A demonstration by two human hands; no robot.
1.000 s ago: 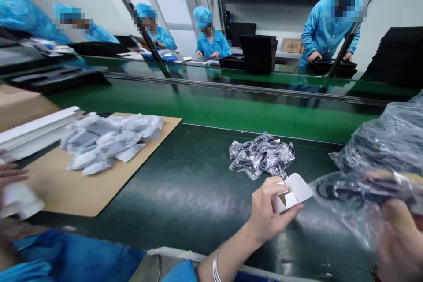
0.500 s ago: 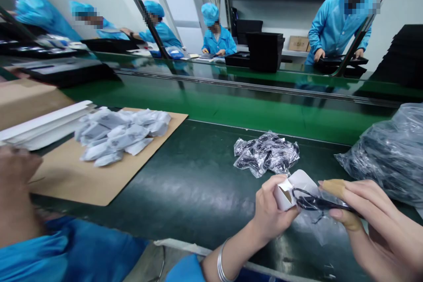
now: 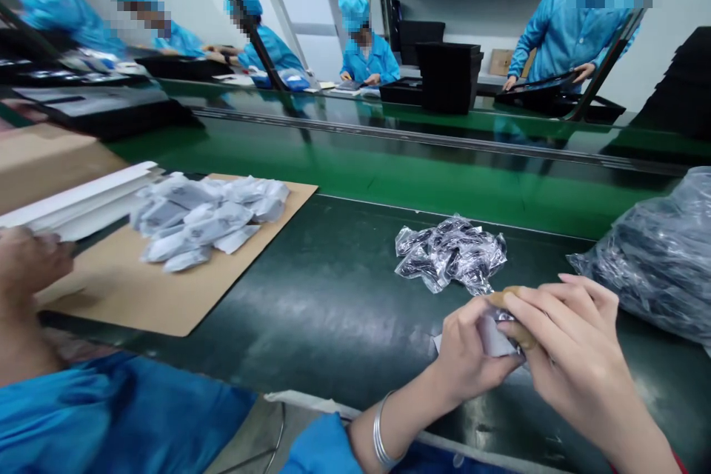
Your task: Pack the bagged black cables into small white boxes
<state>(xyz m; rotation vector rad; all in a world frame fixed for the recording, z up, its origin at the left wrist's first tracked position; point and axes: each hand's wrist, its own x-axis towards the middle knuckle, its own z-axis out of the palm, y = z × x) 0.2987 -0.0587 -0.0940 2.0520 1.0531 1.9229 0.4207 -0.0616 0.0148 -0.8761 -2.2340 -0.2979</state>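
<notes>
clear-bagged black bundles [image 3: 452,253] mid-right, clear plastic bag [image 3: 661,255] far right, small white box [image 3: 497,338] lower right, long axis finger-hidden, left hand [image 3: 462,348] clamped on it, right hand [image 3: 575,352] touching, grip unclear

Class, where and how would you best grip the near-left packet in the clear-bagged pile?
Probably pinch its left end, from the left: this packet juts from the pile onto the green surface, while the left hand and right hand are at its near right.
</notes>
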